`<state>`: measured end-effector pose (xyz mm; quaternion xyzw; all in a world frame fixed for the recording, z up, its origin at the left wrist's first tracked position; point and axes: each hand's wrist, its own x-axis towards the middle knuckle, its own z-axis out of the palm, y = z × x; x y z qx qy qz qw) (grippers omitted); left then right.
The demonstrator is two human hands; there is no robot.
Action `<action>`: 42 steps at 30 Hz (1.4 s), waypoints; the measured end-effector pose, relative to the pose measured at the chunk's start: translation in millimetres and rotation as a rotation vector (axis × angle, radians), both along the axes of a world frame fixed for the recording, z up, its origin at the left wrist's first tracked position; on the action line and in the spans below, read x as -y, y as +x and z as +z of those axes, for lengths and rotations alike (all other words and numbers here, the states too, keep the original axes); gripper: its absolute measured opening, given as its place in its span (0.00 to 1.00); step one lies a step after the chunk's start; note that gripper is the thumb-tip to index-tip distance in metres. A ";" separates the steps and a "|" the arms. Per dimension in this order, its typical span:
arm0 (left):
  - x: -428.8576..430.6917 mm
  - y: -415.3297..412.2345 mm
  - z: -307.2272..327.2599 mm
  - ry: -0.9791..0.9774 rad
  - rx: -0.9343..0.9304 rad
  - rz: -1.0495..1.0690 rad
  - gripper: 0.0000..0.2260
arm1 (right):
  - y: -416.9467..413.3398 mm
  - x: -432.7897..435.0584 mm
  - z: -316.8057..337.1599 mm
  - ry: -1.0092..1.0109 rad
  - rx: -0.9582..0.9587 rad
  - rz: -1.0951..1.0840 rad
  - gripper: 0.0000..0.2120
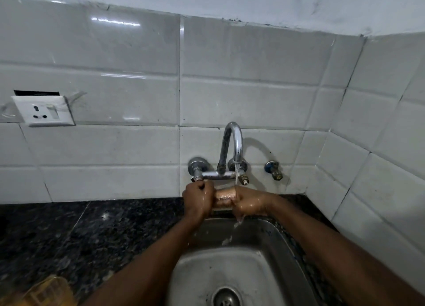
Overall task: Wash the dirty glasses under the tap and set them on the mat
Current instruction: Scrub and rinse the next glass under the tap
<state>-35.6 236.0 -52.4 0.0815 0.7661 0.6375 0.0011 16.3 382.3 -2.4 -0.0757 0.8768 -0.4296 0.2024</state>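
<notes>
Glass at frame centre, lying sideways under tap, above sink. Left hand curled round its left end, right hand grasping its right end; both wet. Thin water stream lands where right hand meets glass. Dark stone counter left; wall socket mid-left; blurred yellow object lower left corner.

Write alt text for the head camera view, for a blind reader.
A left hand and a right hand, both wet, hold a glass sideways by its ends under a running tap, above a steel sink. Behind are white wall tiles with a socket; a dark counter lies to the left.
</notes>
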 end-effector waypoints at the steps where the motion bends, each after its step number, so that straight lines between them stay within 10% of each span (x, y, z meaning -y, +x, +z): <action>1: 1.9 -4.7 7.2 -0.023 0.223 -0.093 0.12 | 1.6 3.1 2.5 0.074 -0.017 0.048 0.36; 3: 2.9 -5.9 10.4 -0.024 0.388 -0.176 0.14 | 0.6 2.1 1.0 0.130 0.004 0.085 0.39; 7: -0.8 0.6 7.7 0.030 -0.101 0.045 0.11 | -5.1 -3.2 -0.2 0.253 -0.055 -0.022 0.32; 11: 9.1 -1.4 22.6 -0.017 0.549 -0.209 0.11 | 0.0 12.7 0.2 0.526 -0.161 0.199 0.25; 13: 12.6 1.8 23.3 0.028 0.589 -0.265 0.11 | -1.8 11.8 0.8 0.542 -0.090 0.193 0.27; 17: 6.3 -1.2 18.9 -0.054 -0.021 -0.057 0.13 | 1.0 8.6 10.2 0.329 0.125 0.168 0.28; 21: 3.3 -7.5 26.9 0.107 -0.389 0.058 0.13 | 5.6 7.1 2.6 -0.505 0.208 0.067 0.42; 24: -0.6 -6.4 28.0 0.240 -0.509 0.069 0.10 | 9.2 8.8 -2.2 -0.749 0.188 0.046 0.47; 26: -4.5 -5.4 27.3 0.222 -0.391 0.102 0.11 | 12.1 8.5 -0.2 -0.598 0.162 0.012 0.43; 30: -9.3 -7.3 18.5 0.044 0.475 -0.039 0.13 | 8.7 6.3 6.9 0.415 -0.246 0.226 0.24; 32: -9.7 -4.7 10.4 0.089 0.600 -0.089 0.12 | 9.3 6.4 6.2 0.481 -0.238 0.276 0.22; 35: -16.1 3.2 6.9 0.005 0.224 0.116 0.13 | 7.8 3.8 5.5 0.260 -0.130 0.188 0.20; 38: -13.9 9.3 7.1 0.124 -0.350 0.213 0.12 | 8.2 3.7 -12.1 -0.369 0.030 -0.067 0.34; 42: -15.0 1.9 3.4 0.089 -0.375 0.189 0.12 | 10.3 12.9 -14.1 -0.411 -0.038 -0.165 0.31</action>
